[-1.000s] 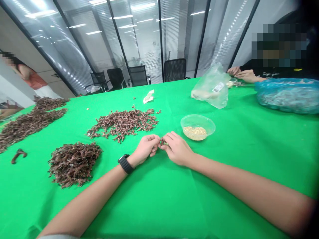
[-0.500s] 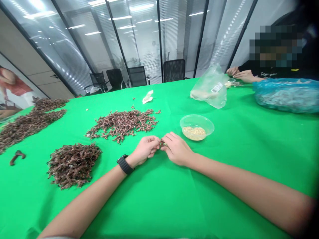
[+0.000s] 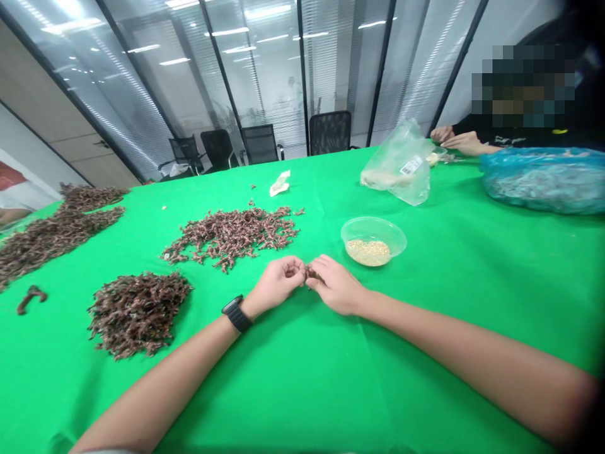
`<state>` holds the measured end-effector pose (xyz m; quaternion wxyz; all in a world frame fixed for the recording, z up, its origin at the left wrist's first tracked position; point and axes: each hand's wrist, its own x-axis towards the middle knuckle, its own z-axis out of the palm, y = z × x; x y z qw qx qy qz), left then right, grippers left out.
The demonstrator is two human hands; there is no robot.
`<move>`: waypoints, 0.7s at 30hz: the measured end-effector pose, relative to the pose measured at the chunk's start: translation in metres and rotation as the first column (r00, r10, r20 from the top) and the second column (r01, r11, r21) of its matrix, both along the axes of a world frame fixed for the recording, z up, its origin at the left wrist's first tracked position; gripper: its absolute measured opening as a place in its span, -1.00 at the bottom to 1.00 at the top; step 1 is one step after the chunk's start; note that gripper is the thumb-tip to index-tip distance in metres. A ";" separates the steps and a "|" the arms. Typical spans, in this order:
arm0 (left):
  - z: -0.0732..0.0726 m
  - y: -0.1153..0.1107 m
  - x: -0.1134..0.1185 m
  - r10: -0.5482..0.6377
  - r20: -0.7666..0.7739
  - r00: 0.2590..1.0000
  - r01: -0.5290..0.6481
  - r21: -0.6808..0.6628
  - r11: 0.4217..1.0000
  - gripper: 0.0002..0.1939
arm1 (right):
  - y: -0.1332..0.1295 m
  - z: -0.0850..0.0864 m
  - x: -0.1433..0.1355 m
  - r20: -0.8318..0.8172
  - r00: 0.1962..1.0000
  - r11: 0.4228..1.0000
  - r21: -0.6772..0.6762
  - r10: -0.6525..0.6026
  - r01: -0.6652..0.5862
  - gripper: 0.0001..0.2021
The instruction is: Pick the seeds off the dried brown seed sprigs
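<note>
My left hand (image 3: 280, 282), with a black watch at the wrist, is closed in a pinch, thumb and forefinger meeting at a small knobbly brown piece (image 3: 309, 275). My right hand (image 3: 336, 284) grips that same piece from the other side, and the fingers hide most of it. Just beyond the right hand stands a clear plastic bowl (image 3: 397, 238) holding small golden bits (image 3: 368, 251). Left of my hands lie a loose spread of similar brown pieces (image 3: 236, 233) and a denser heap (image 3: 139, 312).
More brown pieces (image 3: 51, 236) are heaped at the far left, near a curved brown object (image 3: 32, 299). Behind the bowl are a clear bag (image 3: 397, 167), a blue bag (image 3: 543, 183) and a co-worker's hands (image 3: 460, 140). A paper scrap (image 3: 280, 183) lies farther back on the green cloth (image 3: 293, 391).
The fingers of my left hand have shifted, with the thumb now pressed straighter toward the brown piece. My right hand stays almost in place. At the far left, a person has moved partly out of view.
</note>
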<state>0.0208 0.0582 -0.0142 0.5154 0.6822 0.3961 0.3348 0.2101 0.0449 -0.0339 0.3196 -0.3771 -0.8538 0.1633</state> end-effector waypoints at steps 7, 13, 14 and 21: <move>0.006 -0.002 0.001 0.032 -0.015 0.999 -0.033 -0.090 0.995 -0.82 | 0.001 -0.002 -0.001 -0.046 0.998 0.999 -0.011 -0.038 0.037 -0.83; 0.008 -0.003 -0.001 0.095 -0.075 0.993 -0.098 -0.032 0.995 -0.85 | -0.001 0.000 0.000 -0.001 1.000 0.997 0.065 -0.030 0.030 -0.81; 0.009 -0.003 -0.001 0.105 -0.080 0.991 -0.107 -0.030 0.994 -0.84 | -0.002 0.000 0.000 0.002 1.000 0.997 0.067 -0.028 0.027 -0.80; 0.009 -0.004 0.000 0.135 -0.041 0.990 -0.138 -0.078 0.987 -0.76 | -0.002 0.000 0.000 0.003 0.999 0.994 0.099 -0.051 0.051 -0.80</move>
